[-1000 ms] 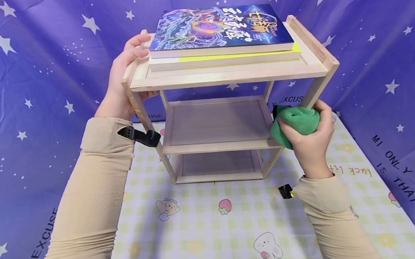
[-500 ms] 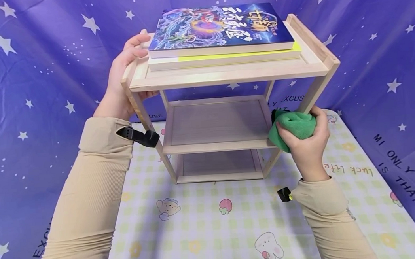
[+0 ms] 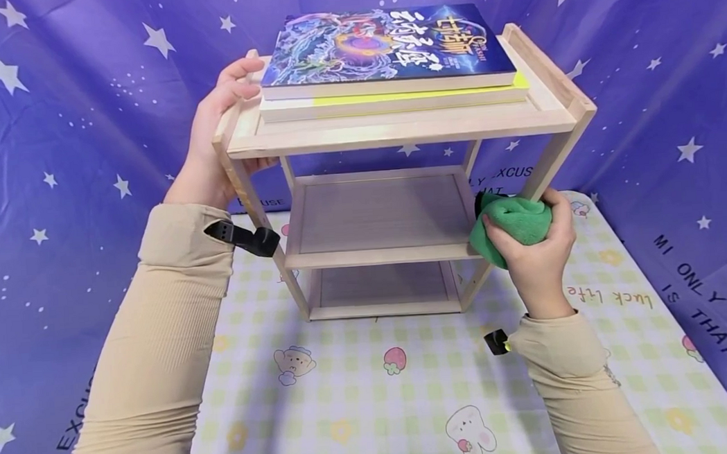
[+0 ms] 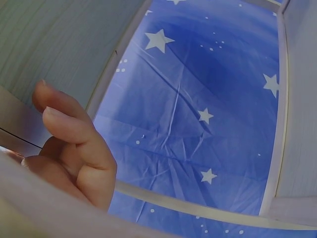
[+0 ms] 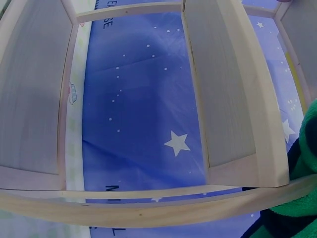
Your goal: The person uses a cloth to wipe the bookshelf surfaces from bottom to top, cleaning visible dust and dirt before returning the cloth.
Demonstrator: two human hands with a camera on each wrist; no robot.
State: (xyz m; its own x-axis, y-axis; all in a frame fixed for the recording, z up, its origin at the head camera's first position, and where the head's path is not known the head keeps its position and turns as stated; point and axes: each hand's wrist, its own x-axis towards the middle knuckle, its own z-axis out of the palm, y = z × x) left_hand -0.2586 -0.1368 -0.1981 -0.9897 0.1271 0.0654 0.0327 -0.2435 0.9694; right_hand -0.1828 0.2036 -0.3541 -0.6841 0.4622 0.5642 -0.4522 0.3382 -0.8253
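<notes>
A pale wooden three-tier shelf rack [image 3: 395, 134] stands upright in the head view. My left hand [image 3: 203, 143] grips the left end of its top tier, two fingers over the side rail; curled fingers [image 4: 81, 129] show close to the wood in the left wrist view. In my right hand [image 3: 542, 268] is a bunched green cloth [image 3: 518, 222], held around the right front post beside the middle tier. The cloth hides part of that post and most of the right fingers. Only a green edge of the cloth [image 5: 309, 144] appears in the right wrist view.
Two books lie stacked on the top tier: a blue illustrated book [image 3: 384, 49] above a white-and-yellow one [image 3: 418, 103]. Beneath the rack is a green checked tablecloth [image 3: 361, 401]. Purple star-patterned fabric [image 3: 95, 132] hangs behind and at both sides.
My right hand has slid the cloth slightly down the right front post, mostly in the first half second. The left hand keeps its place, and the rack and books stay put.
</notes>
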